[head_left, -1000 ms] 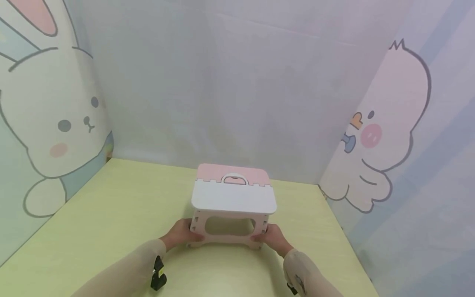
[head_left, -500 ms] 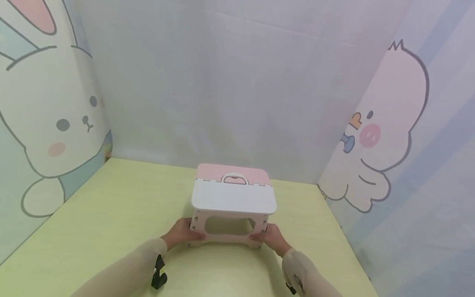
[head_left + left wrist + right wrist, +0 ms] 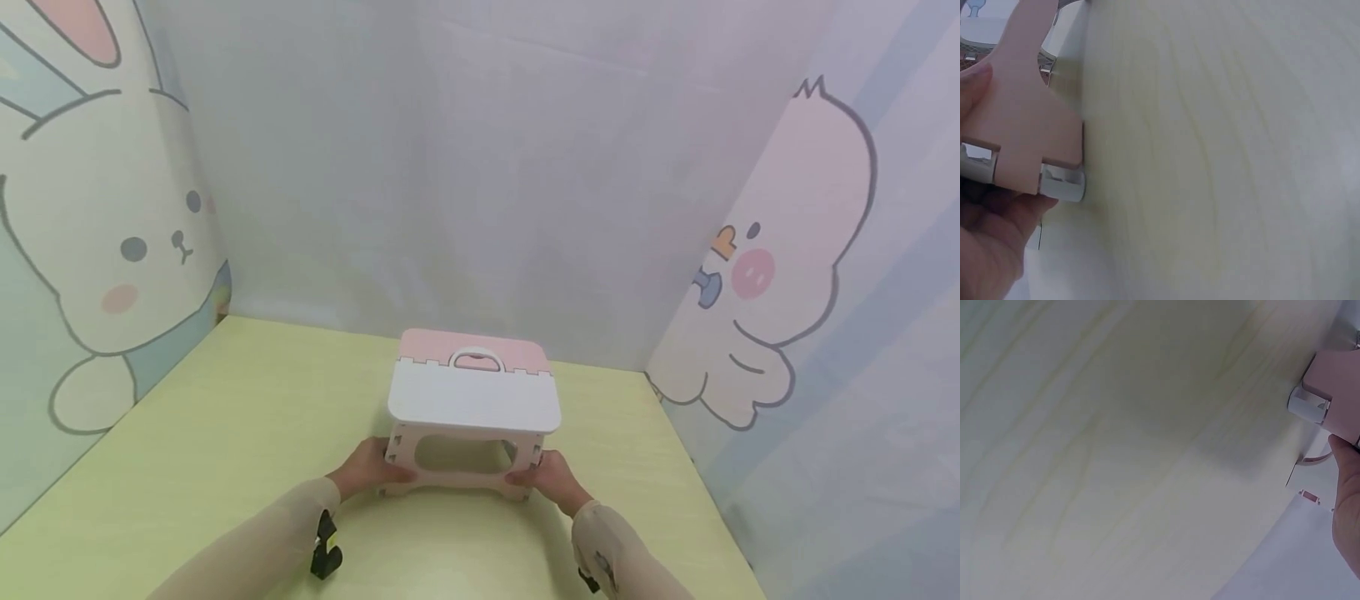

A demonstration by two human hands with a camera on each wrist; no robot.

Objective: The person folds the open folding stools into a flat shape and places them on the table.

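Observation:
A pink and white folding step stool (image 3: 474,398) stands unfolded and upright on the pale yellow table, its white carry handle (image 3: 477,358) lying across the top. My left hand (image 3: 370,467) grips the lower left corner of its front leg panel, thumb on the pink front face and fingers round the side. At the opposite corner my right hand (image 3: 551,479) holds the panel the same way. In the left wrist view the pink leg panel (image 3: 1022,112) and its white hinge ends show close up beside the left thumb. Only part of the right hand shows in the right wrist view.
The wood-grained table (image 3: 262,400) spreads out around the stool. A grey-white curtain (image 3: 450,167) rises behind it. Cartoon-printed cloth with a rabbit (image 3: 105,217) hangs on the left, and one with a chick (image 3: 787,250) on the right.
The view has shifted very slightly. Both hands keep their hold on the stool, and the stool stays in place.

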